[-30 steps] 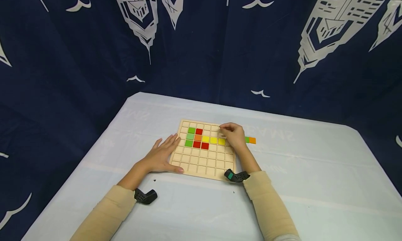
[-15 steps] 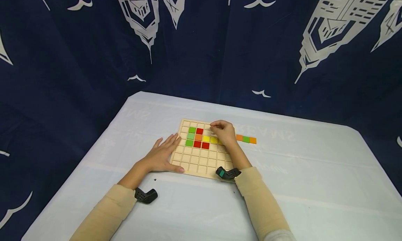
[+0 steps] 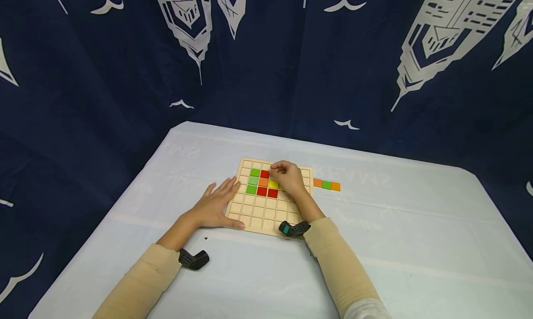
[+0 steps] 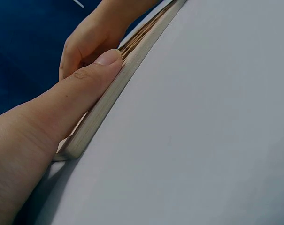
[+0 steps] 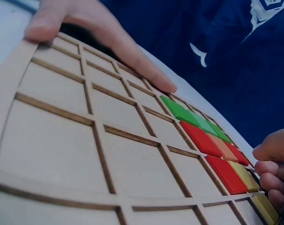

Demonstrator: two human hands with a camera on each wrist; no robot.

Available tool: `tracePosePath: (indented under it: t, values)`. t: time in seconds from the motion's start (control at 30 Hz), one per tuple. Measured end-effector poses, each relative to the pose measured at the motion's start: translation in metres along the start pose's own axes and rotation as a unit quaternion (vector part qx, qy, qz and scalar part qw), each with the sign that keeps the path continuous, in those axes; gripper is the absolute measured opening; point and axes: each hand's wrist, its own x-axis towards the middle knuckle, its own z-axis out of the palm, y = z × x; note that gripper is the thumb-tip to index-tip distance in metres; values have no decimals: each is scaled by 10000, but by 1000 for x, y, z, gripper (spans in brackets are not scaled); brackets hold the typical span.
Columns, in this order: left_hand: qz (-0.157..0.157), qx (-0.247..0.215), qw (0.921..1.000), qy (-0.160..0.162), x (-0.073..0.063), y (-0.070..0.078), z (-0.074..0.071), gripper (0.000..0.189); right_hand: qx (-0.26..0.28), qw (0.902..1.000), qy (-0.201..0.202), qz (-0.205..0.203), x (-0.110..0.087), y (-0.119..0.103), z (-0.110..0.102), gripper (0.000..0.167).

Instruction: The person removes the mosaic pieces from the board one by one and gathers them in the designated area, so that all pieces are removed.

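Head view, board: here it sits, the wooden grid board (image 3: 268,215), flat on the tabletop (image 3: 416,245) between the two hands.
Colours in: green tiles (image 3: 251,189) above and below a light green tile (image 3: 253,180), then red tiles (image 3: 262,191), an orange tile (image 3: 263,182) and a yellow tile (image 3: 273,184); eight show plainly, clustered left of centre.
Loose row: three loose tiles (image 3: 326,185), orange, green, orange, lie just beside the board's right edge, not in any cell.
Left hand: the left hand (image 3: 216,207) rests at the left edge, fingers spread wide, thumb at the near edge.
Right hand: look at the right hand (image 3: 289,178), fingers narrow, tips together just right of the uppermost red; I cannot tell whether a tile is between them.
Left wrist view, thumb: it presses along the board's edge, the right hand beyond it; no tiles visible from here.
Right wrist view, grid: a second yellow shows close under the curled fingers, so at least nine are in.
Progress: part-way, I judge; one cluster is placed, three pieces lie outside, and most visible cells are bare, though the hand hides some.
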Motion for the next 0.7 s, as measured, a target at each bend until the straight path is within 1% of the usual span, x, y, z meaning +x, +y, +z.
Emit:
tracePosePath:
  t: [0.1,0.33,0.5,0.7]
  values:
    - [-9,-25,10000,-7,0,1,-1,127,-171,9998,-73,-69,0,1,2,13]
    - [39,-54,10000,16,-1,2,-1,126,-439,9984,-323,125,-1,-1,3,14]
    - [35,-16,10000,14,-1,1,0,126,-576,9976,-371,119,-1,-2,3,15]
    - [49,-39,10000,44,-1,1,0,126,-684,9965,-416,238,-1,-6,4,15]
